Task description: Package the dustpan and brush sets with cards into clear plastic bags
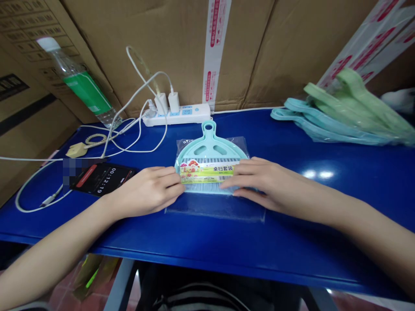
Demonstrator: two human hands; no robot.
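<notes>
A light blue dustpan and brush set (212, 149) lies flat on the blue table in a clear plastic bag (215, 209). Its round-holed handle points away from me. Across the bristles runs a printed label (207, 172) with mushroom pictures. My left hand (154, 190) has its fingers curled together at the set's left edge, gripping it through the bag. On the right side, my right hand (259, 181) bends its fingers over the label's end and the rim, with the thumb lower down, and covers that corner.
A phone (102, 179) showing a timer lies left of my left hand. Behind it are tangled white cables, a power strip (181, 114) with chargers, and a green-labelled bottle (86, 88). More bagged blue and green dustpans (343, 112) are at the back right. Cardboard boxes (162, 30) line the rear.
</notes>
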